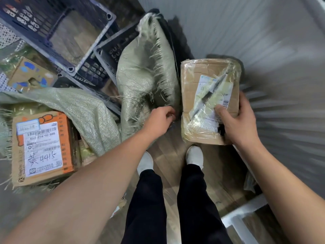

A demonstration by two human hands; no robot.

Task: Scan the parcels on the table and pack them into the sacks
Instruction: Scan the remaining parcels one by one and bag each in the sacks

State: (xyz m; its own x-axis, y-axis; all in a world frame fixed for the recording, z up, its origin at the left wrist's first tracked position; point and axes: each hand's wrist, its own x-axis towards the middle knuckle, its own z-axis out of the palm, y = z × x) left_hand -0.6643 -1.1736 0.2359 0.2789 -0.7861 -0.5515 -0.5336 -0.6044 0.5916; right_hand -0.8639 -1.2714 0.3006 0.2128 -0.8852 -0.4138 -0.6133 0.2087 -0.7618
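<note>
Right now our right hand [237, 120] has its grip closed on the near right corner of a flat brown cardboard parcel [193, 80] wrapped in clear tape, with the thumb pressed on its white shipping label, and holds it above the floor. The parcel's long axis runs away from us, nearly parallel to the upright pale green woven plastic sack [140, 76] just to its left. Our left hand [161, 118] is the nearer one to the sack; its fingers curl on the frayed rim at the near end of the dark mouth. We judge the parcel must travel leftward and enter far end first while the left grip draws the mouth wider. Blur hides how wide the opening is.
</note>
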